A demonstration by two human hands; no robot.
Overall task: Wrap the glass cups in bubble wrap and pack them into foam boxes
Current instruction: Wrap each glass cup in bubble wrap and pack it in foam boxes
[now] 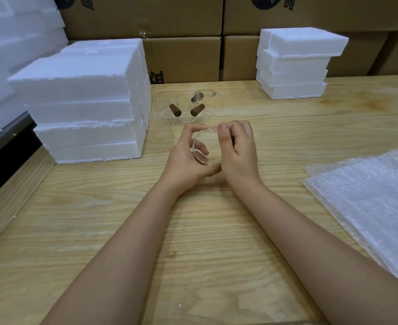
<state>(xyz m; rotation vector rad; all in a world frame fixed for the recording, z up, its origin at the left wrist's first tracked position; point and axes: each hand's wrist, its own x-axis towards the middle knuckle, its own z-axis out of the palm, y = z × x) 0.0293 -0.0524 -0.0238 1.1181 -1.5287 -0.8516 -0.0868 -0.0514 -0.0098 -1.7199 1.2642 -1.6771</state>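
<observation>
A clear glass cup (207, 146) is held above the middle of the wooden table, its rim tilted toward me. My left hand (186, 158) cups it from the left and below, while my right hand (239, 151) grips its right side with the thumb over the rim. Three more glass cups with brown wooden handles (185, 106) stand in a row behind my hands. Sheets of bubble wrap (371, 202) lie flat at the right edge. White foam boxes (85, 102) are stacked at the left, and a smaller foam stack (296, 64) stands at the back right.
Brown cardboard cartons (184, 31) form a wall behind the table. More white foam pieces (10, 43) are piled at the far left, beyond the table's left edge. The wooden table (193, 231) stretches bare toward me under my forearms.
</observation>
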